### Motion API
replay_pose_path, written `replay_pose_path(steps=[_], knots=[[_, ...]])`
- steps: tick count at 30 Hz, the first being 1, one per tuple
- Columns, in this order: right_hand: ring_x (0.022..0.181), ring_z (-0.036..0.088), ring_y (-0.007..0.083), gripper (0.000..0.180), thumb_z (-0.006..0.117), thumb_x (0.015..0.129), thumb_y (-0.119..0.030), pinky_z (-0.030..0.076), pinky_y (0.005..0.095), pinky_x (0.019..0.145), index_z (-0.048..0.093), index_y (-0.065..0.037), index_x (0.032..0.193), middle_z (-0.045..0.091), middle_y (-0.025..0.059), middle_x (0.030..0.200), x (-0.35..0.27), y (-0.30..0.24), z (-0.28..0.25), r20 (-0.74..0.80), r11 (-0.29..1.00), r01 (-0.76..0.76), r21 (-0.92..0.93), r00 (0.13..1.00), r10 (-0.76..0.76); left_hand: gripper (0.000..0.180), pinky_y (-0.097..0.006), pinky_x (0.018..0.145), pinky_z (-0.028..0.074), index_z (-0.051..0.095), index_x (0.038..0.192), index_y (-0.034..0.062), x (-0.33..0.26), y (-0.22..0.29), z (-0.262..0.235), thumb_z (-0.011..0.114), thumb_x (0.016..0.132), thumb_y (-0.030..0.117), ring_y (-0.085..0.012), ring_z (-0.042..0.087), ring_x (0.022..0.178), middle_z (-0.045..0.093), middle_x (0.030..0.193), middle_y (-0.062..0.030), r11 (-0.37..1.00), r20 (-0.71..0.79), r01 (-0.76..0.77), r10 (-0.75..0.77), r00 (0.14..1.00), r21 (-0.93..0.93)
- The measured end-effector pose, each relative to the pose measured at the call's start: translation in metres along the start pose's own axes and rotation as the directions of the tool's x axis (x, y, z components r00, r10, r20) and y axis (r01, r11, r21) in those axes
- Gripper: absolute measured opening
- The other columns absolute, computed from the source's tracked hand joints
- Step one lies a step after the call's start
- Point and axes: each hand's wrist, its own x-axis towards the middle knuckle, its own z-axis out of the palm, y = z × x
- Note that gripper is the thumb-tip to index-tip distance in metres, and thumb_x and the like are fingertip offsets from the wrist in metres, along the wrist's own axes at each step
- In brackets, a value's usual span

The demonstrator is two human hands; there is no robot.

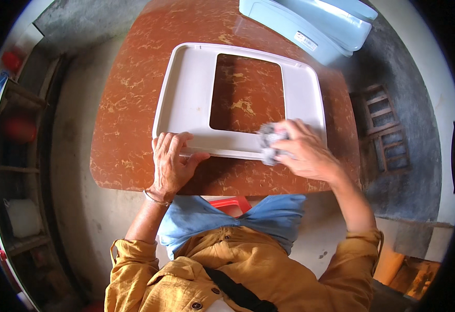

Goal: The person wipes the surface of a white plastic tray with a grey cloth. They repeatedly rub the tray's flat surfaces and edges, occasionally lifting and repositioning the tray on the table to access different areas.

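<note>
A white plastic lid-like frame (186, 99) with a large rectangular opening lies on the reddish-brown, marbled table (128, 125). My left hand (171, 160) grips its near left corner, thumb along the near rim and fingers over the edge. In my right hand (308, 152) is a crumpled grey-and-white cloth (271, 143), pressed against the near rim right of the middle. That hand is slightly blurred, and its fingers partly cover the frame's near right corner. Through the opening the tabletop shows.
At the far right table edge stands a light blue plastic bin (295, 31) with a white label. Left of the table is a shelf unit (19, 166) with a white container (23, 217). A wooden rack (386, 127) leans at the right wall. A red stool (232, 204) shows below the table.
</note>
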Motion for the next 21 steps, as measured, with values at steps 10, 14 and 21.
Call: replay_pose_path(steps=[10, 14, 21], knots=[[0.098, 0.050, 0.0282, 0.022, 0.060, 0.076, -0.023, 0.045, 0.0457, 0.087, 0.072, -0.007, 0.084, 0.050, 0.0132, 0.111, 0.109, -0.060, 0.047, -0.113, 0.961, 0.278, 0.002, 0.955, -0.276, 0.101, -0.039, 0.079, 0.048, 0.040, 0.139, 0.0065, -0.006, -0.017, 0.002, 0.091, 0.052, 0.016, -0.0255, 0.052, 0.085, 0.052, 0.094, -0.0092, 0.994, -0.112, 0.061, -0.072, 0.991, -0.094], [0.107, 0.045, 0.0268, 0.024, 0.063, 0.077, -0.029, 0.041, 0.0431, 0.090, 0.073, -0.009, 0.086, 0.051, 0.0093, 0.114, 0.060, -0.022, 0.025, -0.005, 0.974, 0.227, -0.028, 0.974, -0.227, 0.100, -0.038, 0.078, 0.048, 0.041, 0.140, 0.0066, -0.010, -0.014, -0.001, 0.091, 0.054, 0.019, -0.0247, 0.052, 0.084, 0.052, 0.094, -0.0094, 0.990, -0.088, 0.095, -0.104, 0.991, -0.105], [0.104, 0.045, 0.0215, 0.016, 0.063, 0.083, -0.021, 0.039, 0.0396, 0.089, 0.071, -0.008, 0.085, 0.051, 0.0075, 0.108, 0.001, 0.026, -0.006, 0.042, 0.997, 0.083, -0.005, 0.996, -0.083, 0.097, -0.038, 0.081, 0.047, 0.043, 0.138, 0.0062, -0.007, -0.008, -0.001, 0.091, 0.055, 0.022, -0.0246, 0.051, 0.087, 0.052, 0.096, -0.0101, 0.992, -0.041, 0.089, -0.093, 0.995, -0.085]])
